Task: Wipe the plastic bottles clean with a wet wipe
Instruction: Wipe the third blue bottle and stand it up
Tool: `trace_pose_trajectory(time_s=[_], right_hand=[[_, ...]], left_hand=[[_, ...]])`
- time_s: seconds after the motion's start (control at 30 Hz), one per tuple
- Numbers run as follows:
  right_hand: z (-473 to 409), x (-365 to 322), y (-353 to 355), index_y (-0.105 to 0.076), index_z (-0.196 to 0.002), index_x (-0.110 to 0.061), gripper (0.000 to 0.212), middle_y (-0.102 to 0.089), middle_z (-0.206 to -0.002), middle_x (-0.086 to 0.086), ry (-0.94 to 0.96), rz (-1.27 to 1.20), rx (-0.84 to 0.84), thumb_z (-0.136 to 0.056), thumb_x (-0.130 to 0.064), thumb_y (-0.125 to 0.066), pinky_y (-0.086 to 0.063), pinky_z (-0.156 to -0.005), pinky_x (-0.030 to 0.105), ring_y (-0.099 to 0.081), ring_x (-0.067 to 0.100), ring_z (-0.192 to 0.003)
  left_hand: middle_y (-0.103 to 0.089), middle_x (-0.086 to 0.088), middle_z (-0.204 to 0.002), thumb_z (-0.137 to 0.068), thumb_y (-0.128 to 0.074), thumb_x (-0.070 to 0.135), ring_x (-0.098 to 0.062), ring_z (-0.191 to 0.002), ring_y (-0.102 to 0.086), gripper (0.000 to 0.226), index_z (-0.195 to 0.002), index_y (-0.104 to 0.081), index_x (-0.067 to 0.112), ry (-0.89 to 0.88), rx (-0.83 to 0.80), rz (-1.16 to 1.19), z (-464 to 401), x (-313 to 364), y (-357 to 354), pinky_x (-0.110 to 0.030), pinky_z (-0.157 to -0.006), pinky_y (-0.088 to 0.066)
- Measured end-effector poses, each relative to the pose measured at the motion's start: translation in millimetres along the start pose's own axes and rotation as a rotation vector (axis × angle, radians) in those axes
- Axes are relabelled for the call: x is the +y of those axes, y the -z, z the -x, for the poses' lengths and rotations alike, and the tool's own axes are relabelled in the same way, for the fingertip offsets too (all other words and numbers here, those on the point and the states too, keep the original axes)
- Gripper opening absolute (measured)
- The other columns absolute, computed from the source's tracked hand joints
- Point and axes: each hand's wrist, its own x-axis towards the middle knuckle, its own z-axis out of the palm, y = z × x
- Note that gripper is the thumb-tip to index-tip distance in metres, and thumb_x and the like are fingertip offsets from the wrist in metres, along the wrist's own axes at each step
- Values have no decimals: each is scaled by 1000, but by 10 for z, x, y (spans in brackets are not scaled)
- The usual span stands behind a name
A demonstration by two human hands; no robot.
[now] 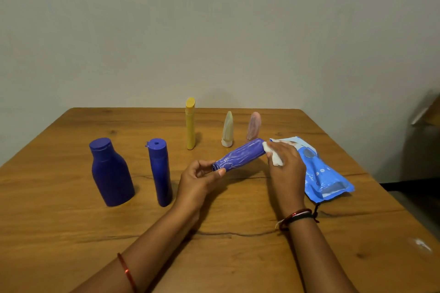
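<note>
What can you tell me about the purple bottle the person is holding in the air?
The purple bottle looks like soft plastic with pale, wrinkly streaks along it. It is held off the wooden table, lying almost sideways, its narrow cap end lower and nearer. The left hand pinches that cap end. The right hand presses a white wet wipe against its wider far end.

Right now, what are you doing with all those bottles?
A person is cleaning bottles at a wooden table. The left hand holds a purple tube by its cap end, tilted above the table, while the right hand rubs a white wet wipe on its far end. The blue wipes packet lies beside that hand. Five other bottles stand upright, waiting.
</note>
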Motion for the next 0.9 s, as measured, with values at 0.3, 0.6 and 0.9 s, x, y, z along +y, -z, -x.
trace_pose_trajectory(time_s=[0.3, 0.6, 0.9], right_hand=[[116, -138, -80, -65, -114, -11, 34, -54, -114, 4, 107, 102, -22, -86, 6, -57, -37, -86, 5, -51, 13, -105], [437, -405, -287, -70, -107, -11, 29, -63, -110, 6, 412, 86, -293, -82, 1, -66, -40, -94, 17, -53, 15, -106], [67, -128, 31, -66, -111, -10, 39, -57, -113, 9, 24, 206, -71, -80, 11, -56, -45, -85, 26, -50, 19, -108]], left_hand=[[-71, -15, -94, -84, -63, -6, -21, -86, -67, 17, -98, -59, 4, 121, -33, 148, -74, -43, 18, -25, -74, -57], [-74, -15, -98, -83, -66, 4, -27, -94, -71, 30, -113, -58, 3, 146, -54, 213, -120, -96, 70, -40, -84, -57], [-74, -4, -95, -86, -64, 1, -14, -90, -70, 24, -105, -62, 15, 12, -25, 26, -123, -65, 104, -29, -79, -56]])
